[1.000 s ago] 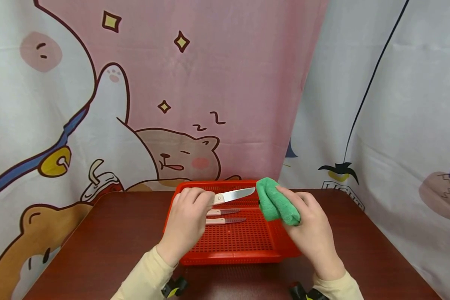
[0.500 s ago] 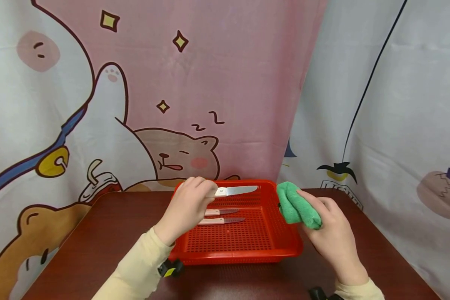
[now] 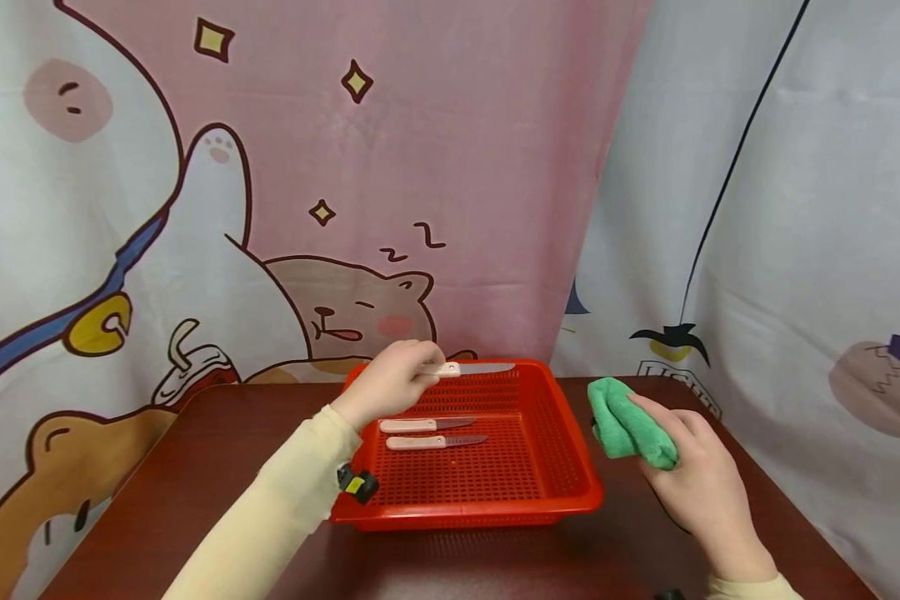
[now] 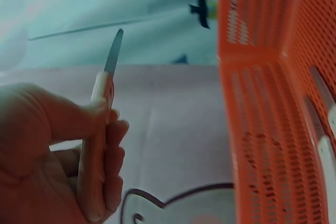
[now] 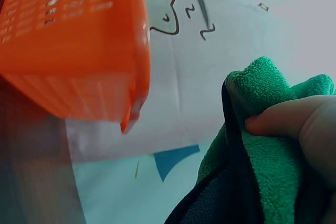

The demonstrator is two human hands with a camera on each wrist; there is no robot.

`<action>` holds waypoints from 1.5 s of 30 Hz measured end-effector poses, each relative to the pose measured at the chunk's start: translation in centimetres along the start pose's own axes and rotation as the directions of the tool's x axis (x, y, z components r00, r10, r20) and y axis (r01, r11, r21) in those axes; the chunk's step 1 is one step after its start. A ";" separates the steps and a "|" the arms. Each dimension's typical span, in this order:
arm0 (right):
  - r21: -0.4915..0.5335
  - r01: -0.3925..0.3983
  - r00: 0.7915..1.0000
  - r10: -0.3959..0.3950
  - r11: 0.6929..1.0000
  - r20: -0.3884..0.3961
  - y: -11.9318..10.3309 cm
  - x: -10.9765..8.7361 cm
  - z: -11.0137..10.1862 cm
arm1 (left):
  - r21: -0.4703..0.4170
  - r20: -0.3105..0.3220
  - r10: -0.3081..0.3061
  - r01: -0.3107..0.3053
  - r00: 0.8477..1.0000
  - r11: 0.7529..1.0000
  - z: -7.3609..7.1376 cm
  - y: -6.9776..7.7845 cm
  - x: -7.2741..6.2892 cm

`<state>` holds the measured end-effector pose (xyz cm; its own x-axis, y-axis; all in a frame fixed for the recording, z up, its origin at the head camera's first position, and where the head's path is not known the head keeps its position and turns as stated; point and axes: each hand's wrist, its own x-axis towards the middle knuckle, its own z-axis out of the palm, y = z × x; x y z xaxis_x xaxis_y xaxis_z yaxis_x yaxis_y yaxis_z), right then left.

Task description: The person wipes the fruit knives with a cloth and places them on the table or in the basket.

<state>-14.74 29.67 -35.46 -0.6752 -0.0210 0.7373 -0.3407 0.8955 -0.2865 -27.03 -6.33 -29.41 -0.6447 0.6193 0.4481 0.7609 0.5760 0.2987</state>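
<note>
My left hand grips a knife by its pale handle, the blade pointing right over the back of a red plastic basket. Fingers and thumb wrap round that handle in the left wrist view. Two more knives with pale handles lie side by side in the basket: a rear knife and a front knife. To the right of the basket, my right hand holds a folded green cloth in the air. The right wrist view shows the thumb pressed on the cloth, which has a dark edge.
The basket stands on a dark reddish-brown table with perforated walls and floor. Behind the table hangs a curtain printed with cartoon animals. A small black device is strapped at the left wrist.
The left hand has moved up and away with the knife, toward the basket's back rim. My right hand has drawn off to the right with the cloth, apart from the knife.
</note>
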 end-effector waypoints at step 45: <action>-0.084 -0.145 0.956 0.162 0.986 0.244 6.9 -2.3 2.5 | 0.090 0.567 -0.199 0.179 0.800 0.980 8.8 -4.7 0.7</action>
<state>-17.19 34.77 -40.66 -0.8603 0.0162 0.5095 -0.1827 0.9233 -0.3378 -31.71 -3.93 -37.87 -0.7081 0.6832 -0.1783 0.6234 0.7235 0.2967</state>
